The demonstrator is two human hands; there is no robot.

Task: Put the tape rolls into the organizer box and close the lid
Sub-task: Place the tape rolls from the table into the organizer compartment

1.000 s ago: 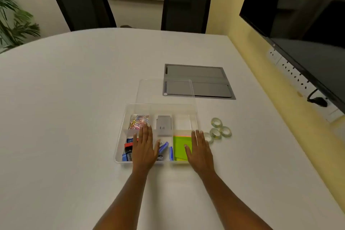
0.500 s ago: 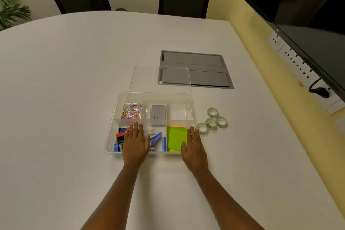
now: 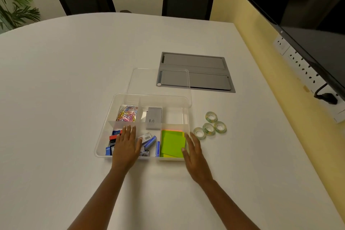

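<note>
Both hands lie flat and empty, fingers spread: the left hand [image 3: 127, 145] over the organizer box [image 3: 104, 136], the right hand [image 3: 193, 150] at its right wall. Four tape rolls [image 3: 210, 125] sit on the table [image 3: 56, 89] just right of the box, toward the right edge. The right hand is best placed to pinch each roll by its rim and drop it into the bare back-right compartment, leaving the lid [image 3: 158, 82] until last.

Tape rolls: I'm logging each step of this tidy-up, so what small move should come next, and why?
Probably the right hand should reach right and pick up the nearest of the four tape rolls. They all lie on the table beside the organizer box, both hands are empty, and the back right compartment looks free.
</note>
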